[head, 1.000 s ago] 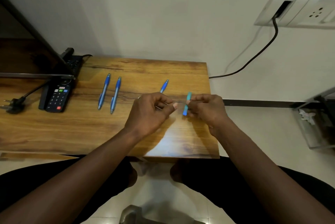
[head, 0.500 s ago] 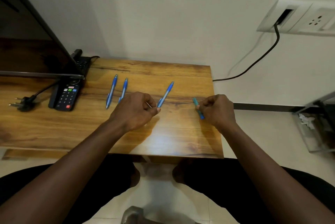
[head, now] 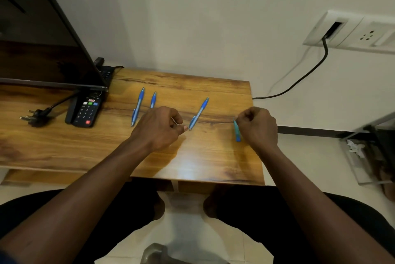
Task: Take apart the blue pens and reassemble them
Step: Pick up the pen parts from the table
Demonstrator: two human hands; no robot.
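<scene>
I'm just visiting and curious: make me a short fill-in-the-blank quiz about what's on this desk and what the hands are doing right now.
1. Besides the piece being held, ____ whole blue pens lie on the wooden desk.
2. The right hand grips a short pen piece coloured ____.
3. The remote lies to the ____ of the pens.
4. The left hand partly covers the ____ pen from the left.

Missing words: three; blue; left; second
</scene>
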